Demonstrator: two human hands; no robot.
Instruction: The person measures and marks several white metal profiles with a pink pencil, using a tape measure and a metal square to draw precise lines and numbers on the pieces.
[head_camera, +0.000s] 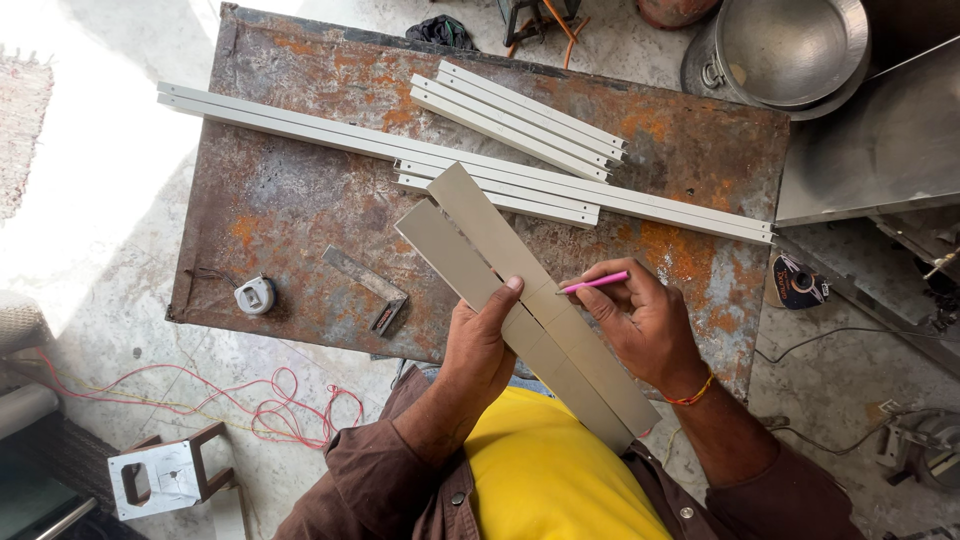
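Note:
My left hand (482, 338) grips two flat grey-beige metal strips (480, 235) held side by side, thumb pressed on top near their middle. The strips run diagonally from above the rusty table down toward my chest. My right hand (645, 320) holds a pink pen (597, 283) with its tip touching the edge of the upper strip, just right of my left thumb.
The rusty metal table (300, 180) carries long white channel sections (300, 125), a shorter stack of them (520, 118), a try square (370, 285) and a tape measure (255, 295). A large steel pot (790, 50) stands at the top right. Red wire (280, 405) lies on the floor.

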